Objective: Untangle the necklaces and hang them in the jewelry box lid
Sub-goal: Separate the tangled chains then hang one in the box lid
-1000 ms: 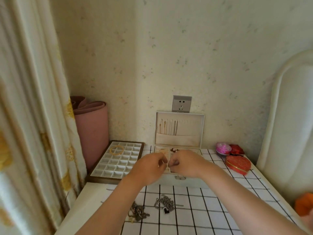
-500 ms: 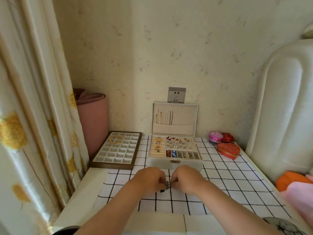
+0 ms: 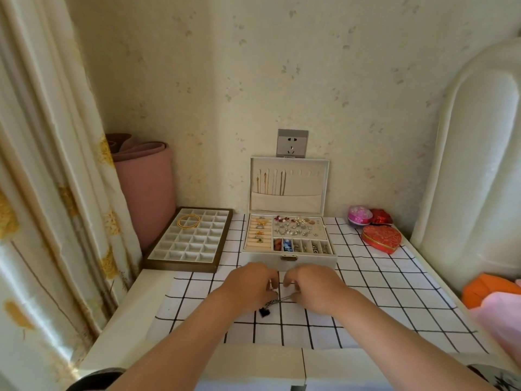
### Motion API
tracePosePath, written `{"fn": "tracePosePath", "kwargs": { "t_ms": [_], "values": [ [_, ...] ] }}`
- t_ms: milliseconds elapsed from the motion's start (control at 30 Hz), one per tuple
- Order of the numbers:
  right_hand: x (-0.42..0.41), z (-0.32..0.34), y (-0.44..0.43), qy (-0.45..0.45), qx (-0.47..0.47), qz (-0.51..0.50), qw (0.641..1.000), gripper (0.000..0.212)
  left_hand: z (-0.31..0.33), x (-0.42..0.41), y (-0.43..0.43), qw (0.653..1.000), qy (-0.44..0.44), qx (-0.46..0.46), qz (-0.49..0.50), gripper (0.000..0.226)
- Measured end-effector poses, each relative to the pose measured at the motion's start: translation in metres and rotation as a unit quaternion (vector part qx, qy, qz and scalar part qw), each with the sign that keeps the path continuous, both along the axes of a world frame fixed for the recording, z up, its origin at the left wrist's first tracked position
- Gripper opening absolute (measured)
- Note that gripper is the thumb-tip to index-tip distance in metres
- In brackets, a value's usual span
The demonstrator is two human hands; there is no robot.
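A silver chain necklace (image 3: 277,301) with a black heart pendant (image 3: 264,312) stretches between my two hands just above the checked cloth. My left hand (image 3: 249,285) pinches one end and my right hand (image 3: 311,286) pinches the other. Behind them stands the white jewelry box (image 3: 289,259), open, its trays full of rings and earrings. Its upright lid (image 3: 324,187) has several thin gold chains hanging on the left hooks; the right hooks are bare.
A brown compartment tray (image 3: 169,265) with a gold bangle (image 3: 188,221) lies left of the box. A red heart-shaped tin (image 3: 381,239), a pink round box (image 3: 359,216) and a small red box (image 3: 381,217) sit at the right. Curtain at left, padded headboard at right.
My hands came down from in front of the box toward the cloth and now pull the silver necklace apart. The view tilted and the box's trays came into sight.
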State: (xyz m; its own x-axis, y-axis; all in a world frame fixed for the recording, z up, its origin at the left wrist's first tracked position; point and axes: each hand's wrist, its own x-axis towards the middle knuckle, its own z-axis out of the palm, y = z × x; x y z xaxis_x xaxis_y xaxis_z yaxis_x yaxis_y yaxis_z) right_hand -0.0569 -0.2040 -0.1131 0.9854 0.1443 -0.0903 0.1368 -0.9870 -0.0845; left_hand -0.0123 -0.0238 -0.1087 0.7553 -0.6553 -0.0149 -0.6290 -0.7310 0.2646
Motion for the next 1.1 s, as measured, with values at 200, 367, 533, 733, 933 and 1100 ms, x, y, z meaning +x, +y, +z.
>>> {"fn": "tracePosePath", "kwargs": {
  "t_ms": [200,367,533,733,933,1100],
  "values": [
    [-0.002,-0.004,-0.001,-0.021,0.008,0.03,0.999,0.019,-0.008,-0.004,-0.013,0.999,-0.01,0.007,-0.031,0.022],
    [-0.007,-0.001,-0.005,0.011,0.034,0.009,0.999,0.02,-0.008,-0.003,-0.019,1.0,0.011,-0.013,-0.024,0.018],
    [-0.008,0.016,-0.017,0.025,0.253,-0.075,0.964,0.023,0.002,-0.002,-0.027,0.986,0.109,-0.128,0.013,0.013],
    [-0.008,0.037,-0.026,0.016,0.436,-0.128,0.891,0.036,0.022,-0.004,-0.041,0.872,0.332,-0.357,0.037,0.011],
    [-0.01,0.048,-0.037,0.026,0.655,-0.148,0.74,0.051,0.047,-0.003,-0.045,0.866,0.313,-0.389,0.023,0.016],
    [-0.016,0.061,-0.053,0.055,0.767,-0.108,0.63,0.051,0.064,0.003,-0.049,0.821,0.362,-0.439,0.052,0.024]
  ]
}}
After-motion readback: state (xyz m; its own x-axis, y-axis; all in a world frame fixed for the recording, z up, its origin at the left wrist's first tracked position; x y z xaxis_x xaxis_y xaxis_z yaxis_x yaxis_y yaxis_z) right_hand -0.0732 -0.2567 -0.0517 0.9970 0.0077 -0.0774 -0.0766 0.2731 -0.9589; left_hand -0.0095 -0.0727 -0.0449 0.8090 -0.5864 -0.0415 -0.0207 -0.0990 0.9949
